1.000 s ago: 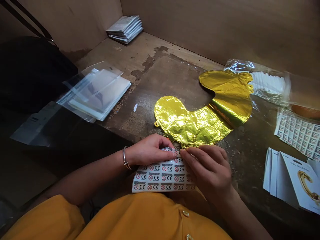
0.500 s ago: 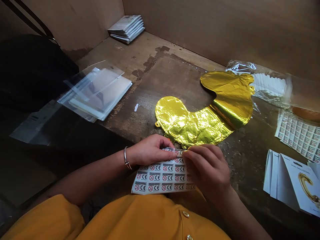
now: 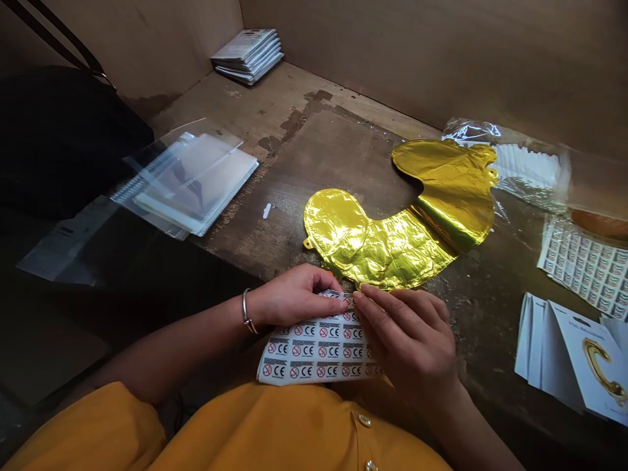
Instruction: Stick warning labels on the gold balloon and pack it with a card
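Worn wooden tabletop (image 3: 338, 150), spreading beyond and to both sides of the grip. A gold foil balloon (image 3: 383, 245), flat and curved, lies just beyond the fingertips; whether they touch its near edge cannot be told. Well to the left of the grip are clear plastic sleeves (image 3: 196, 183); well to the right, printed header cards (image 3: 583, 340) showing a gold C-shaped balloon. The sticker sheet (image 3: 314, 353) hangs towards the body from the grip, its lower edge sitting slightly lower than half a second ago. The left hand (image 3: 299, 294) pinches the sheet's upper edge, thumb on the printed face and fingers behind. The right hand (image 3: 412, 327) has its fingers drawn together at the upper right part of the sheet, its tips a little closer to the left thumb than half a second ago; the thumb is hidden, so what it pinches cannot be told. The change is slight, suggesting fine fingertip work at the top row of CE labels (image 3: 299, 350); none shows on the balloon's visible face.
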Tool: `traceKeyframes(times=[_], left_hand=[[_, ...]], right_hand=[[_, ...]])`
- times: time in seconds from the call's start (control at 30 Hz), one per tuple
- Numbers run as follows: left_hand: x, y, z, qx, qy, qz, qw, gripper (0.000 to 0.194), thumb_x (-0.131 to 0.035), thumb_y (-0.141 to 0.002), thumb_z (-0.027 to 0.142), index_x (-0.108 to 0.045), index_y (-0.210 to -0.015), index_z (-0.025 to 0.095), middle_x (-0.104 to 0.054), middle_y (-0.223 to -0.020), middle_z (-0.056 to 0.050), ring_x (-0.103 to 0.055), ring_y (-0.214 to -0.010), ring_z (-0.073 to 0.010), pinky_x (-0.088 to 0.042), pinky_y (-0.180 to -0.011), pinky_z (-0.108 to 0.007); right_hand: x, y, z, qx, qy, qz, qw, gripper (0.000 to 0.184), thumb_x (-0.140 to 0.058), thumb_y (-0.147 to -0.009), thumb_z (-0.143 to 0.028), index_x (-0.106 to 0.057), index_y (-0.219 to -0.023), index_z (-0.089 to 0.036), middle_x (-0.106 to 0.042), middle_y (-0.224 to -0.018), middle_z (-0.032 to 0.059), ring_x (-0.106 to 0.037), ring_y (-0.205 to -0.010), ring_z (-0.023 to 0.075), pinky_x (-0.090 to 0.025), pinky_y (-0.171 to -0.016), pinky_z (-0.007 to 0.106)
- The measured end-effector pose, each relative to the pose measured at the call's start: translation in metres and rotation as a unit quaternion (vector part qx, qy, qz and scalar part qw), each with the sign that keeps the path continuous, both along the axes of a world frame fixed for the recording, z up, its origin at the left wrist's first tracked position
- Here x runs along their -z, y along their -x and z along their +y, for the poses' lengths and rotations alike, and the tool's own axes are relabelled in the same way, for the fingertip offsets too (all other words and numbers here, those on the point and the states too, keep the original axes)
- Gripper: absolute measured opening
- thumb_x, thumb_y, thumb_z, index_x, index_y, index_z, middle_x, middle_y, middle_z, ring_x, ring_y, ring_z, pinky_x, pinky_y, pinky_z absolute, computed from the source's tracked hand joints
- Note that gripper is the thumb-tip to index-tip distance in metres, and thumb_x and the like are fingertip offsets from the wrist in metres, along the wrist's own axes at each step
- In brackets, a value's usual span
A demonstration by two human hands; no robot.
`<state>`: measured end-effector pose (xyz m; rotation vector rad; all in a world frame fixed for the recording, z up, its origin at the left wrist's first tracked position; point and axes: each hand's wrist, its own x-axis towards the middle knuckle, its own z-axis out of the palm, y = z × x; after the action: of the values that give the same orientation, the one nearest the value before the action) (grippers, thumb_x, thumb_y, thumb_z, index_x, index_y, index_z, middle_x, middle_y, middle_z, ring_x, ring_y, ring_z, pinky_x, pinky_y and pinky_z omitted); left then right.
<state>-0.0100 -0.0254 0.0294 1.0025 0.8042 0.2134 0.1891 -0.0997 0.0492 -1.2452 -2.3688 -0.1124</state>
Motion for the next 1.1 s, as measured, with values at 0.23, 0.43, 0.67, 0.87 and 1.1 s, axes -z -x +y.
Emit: traceKeyframes(times=[0.23, 0.43, 0.67, 0.87, 1.1], left_hand=[[0.003, -0.001, -0.001, -0.006, 0.003, -0.01, 1.0, 0.02, -0.068, -0.076, 0.031, -0.064, -0.08, 0.011, -0.06, -0.066, 0.002, -0.051, -0.054, -0.0065, -0.04, -0.053, -0.019], [0.003, -0.001, -0.001, -0.002, -0.015, -0.006, 1.0, 0.019, -0.068, -0.077, 0.03, -0.065, -0.08, 0.011, -0.061, -0.068, 0.001, -0.053, -0.056, -0.0077, -0.041, -0.055, -0.02], [0.0, -0.003, -0.001, 0.014, -0.066, 0.02, 0.998, 0.021, -0.066, -0.079, 0.032, -0.066, -0.084, 0.011, -0.063, -0.072, 0.0, -0.056, -0.061, -0.0102, -0.043, -0.057, -0.021], [-0.004, 0.008, 0.008, 0.073, -0.305, 0.047, 0.948, 0.016, -0.06, -0.085, 0.027, -0.068, -0.091, 0.014, -0.07, -0.083, -0.003, -0.063, -0.074, -0.0138, -0.046, -0.065, -0.023], [0.001, 0.02, 0.009, 0.114, -0.711, 0.135, 0.681, 0.016, -0.051, -0.091, 0.018, -0.064, -0.081, 0.017, -0.071, -0.107, -0.006, -0.064, -0.102, -0.0205, -0.04, -0.098, -0.042]], right_hand=[[0.002, -0.002, 0.001, -0.019, 0.006, 0.009, 1.0, 0.032, -0.065, -0.081, -0.017, -0.064, -0.112, -0.016, -0.071, -0.113, 0.0089, -0.059, -0.088, 0.0244, -0.042, -0.078, 0.042], [0.003, 0.004, 0.006, 0.024, 0.07, 0.093, 0.993, 0.021, -0.066, -0.081, -0.013, -0.065, -0.099, -0.021, -0.072, -0.105, 0.0046, -0.06, -0.087, 0.0196, -0.047, -0.08, 0.038], [0.001, 0.012, 0.017, 0.052, 0.101, 0.128, 0.985, 0.008, -0.064, -0.082, -0.014, -0.061, -0.084, -0.02, -0.068, -0.089, 0.0043, -0.06, -0.086, 0.0185, -0.048, -0.079, 0.036], [-0.013, 0.02, 0.015, 0.021, 0.125, 0.124, 0.984, 0.009, -0.058, -0.083, -0.01, -0.058, -0.082, -0.019, -0.064, -0.09, 0.0069, -0.057, -0.087, 0.0198, -0.047, -0.078, 0.037], [-0.012, 0.001, 0.033, 0.181, 0.154, 0.296, 0.925, 0.001, -0.064, -0.082, -0.022, -0.063, -0.082, -0.023, -0.065, -0.094, 0.0038, -0.061, -0.088, 0.0193, -0.048, -0.08, 0.036]])
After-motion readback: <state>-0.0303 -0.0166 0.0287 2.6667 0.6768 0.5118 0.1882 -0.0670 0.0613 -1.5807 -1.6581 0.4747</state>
